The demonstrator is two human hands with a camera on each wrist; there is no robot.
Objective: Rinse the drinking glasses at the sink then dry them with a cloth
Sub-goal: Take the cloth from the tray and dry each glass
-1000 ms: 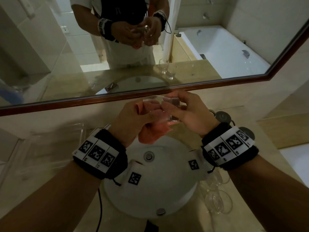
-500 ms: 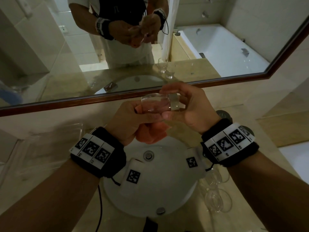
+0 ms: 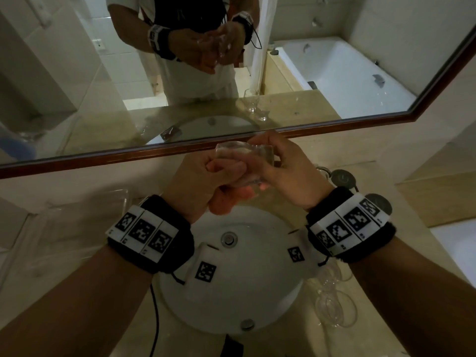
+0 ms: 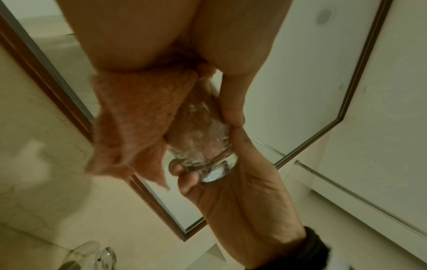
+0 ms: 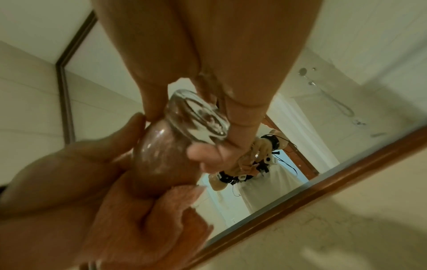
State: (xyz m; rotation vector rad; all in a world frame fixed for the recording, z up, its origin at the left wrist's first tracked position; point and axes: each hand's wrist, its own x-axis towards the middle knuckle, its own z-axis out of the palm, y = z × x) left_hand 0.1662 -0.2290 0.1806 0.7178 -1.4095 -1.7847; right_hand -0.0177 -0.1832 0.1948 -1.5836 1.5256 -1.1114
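Above the white sink (image 3: pixel 231 300) I hold a clear drinking glass (image 3: pixel 239 155) on its side between both hands. My right hand (image 3: pixel 288 173) grips its thick base, fingers curled round it (image 5: pixel 240 117). My left hand (image 3: pixel 203 181) grips a pink-orange cloth (image 3: pixel 226 202) at the glass's mouth, and part of the cloth fills the inside of the glass (image 4: pixel 198 135). The remainder of the cloth (image 4: pixel 138 118) hangs below the left palm. Water drops show on the glass (image 5: pixel 175 131). The left fingertips are hidden behind cloth and glass.
Several stemmed glasses (image 3: pixel 332 305) lie on the counter right of the sink. A clear tray (image 3: pixel 77 215) sits at the left. A wood-framed mirror (image 3: pixel 257 104) stands close behind the hands. Dark round fittings (image 3: pixel 342 177) sit behind my right wrist.
My left hand has worked the cloth further into the glass, so less of it hangs below. Both hands stay above the sink with the glass.
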